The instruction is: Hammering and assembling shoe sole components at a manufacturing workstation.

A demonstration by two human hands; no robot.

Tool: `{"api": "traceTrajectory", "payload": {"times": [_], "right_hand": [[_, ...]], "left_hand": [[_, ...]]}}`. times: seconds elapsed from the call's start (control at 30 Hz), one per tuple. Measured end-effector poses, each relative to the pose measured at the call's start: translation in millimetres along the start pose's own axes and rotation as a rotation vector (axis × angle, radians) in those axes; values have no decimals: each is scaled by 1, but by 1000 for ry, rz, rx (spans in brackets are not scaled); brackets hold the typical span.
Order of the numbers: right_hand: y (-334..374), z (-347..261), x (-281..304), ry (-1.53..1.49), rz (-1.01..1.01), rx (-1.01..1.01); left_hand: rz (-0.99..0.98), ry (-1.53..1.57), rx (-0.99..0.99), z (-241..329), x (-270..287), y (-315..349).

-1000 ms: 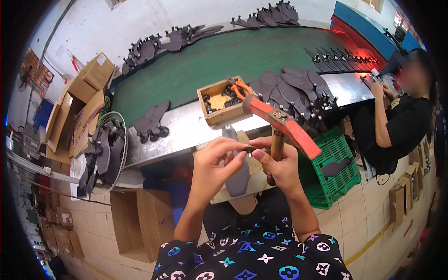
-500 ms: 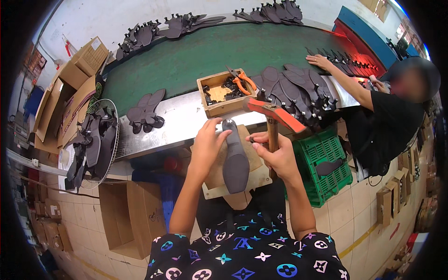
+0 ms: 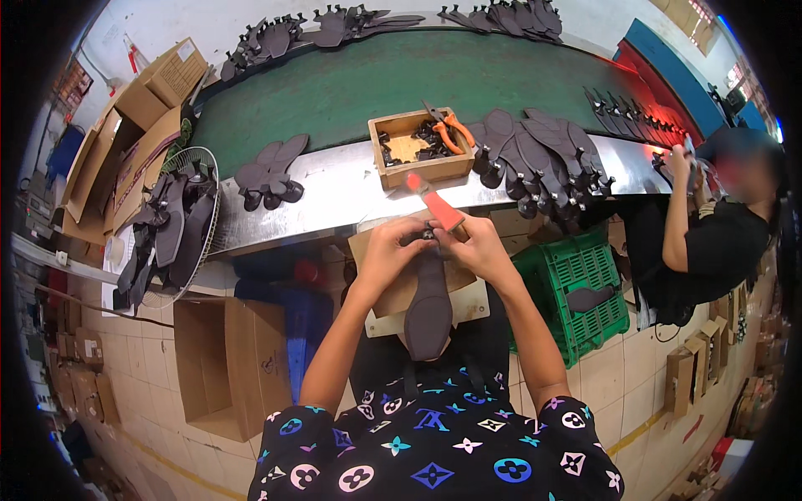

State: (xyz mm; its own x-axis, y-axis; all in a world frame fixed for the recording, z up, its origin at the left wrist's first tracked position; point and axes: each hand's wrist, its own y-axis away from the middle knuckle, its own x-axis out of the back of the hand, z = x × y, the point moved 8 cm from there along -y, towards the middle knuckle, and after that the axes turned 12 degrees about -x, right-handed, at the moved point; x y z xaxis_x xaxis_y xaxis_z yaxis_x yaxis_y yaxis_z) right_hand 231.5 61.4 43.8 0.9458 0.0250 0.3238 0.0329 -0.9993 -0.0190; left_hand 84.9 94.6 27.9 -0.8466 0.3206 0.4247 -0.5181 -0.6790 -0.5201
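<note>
A dark grey shoe sole point(image 3: 429, 313) lies with its narrow heel end away from me on a pale board point(image 3: 469, 302) at my lap. My left hand point(image 3: 391, 257) is closed around the sole's heel end, its fingertips pinched there. My right hand point(image 3: 479, 249) meets it from the other side, thumb and forefinger at a small dark piece point(image 3: 429, 234) on the heel. A hammer point(image 3: 441, 209) with a red-orange head is also tucked in my right hand, head pointing up and away. Fingers hide most of the small piece and the hammer's handle.
Beyond my hands stands a wooden box point(image 3: 426, 173) of small black parts, with orange-handled pliers point(image 3: 452, 132) resting on it. Soles point(image 3: 543, 159) are piled right of it, others point(image 3: 271, 174) left, beside a green belt point(image 3: 334, 92). A green crate point(image 3: 576, 284) and a co-worker point(image 3: 718, 217) are at right.
My right hand has brought the small dark piece leftward onto the sole's heel, and the hammer head has swung left with it. Both hands now meet there. The co-worker's hand left the belt.
</note>
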Motion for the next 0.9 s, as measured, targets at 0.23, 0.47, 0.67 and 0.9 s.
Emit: {"api": "traceTrajectory", "payload": {"times": [0.23,0.47,0.67,0.9], "right_hand": [[16,-27,-7,188,-6,196],[33,-36,-2,191,204,167],[94,-50,10,113,345,-32],[101,-79,15,312,259,-56]], "left_hand": [[27,5,129,-5,4,11],[39,98,138,0,10,7],[-8,311,155,-22,-2,9],[-72,53,145,-11,8,11]]}}
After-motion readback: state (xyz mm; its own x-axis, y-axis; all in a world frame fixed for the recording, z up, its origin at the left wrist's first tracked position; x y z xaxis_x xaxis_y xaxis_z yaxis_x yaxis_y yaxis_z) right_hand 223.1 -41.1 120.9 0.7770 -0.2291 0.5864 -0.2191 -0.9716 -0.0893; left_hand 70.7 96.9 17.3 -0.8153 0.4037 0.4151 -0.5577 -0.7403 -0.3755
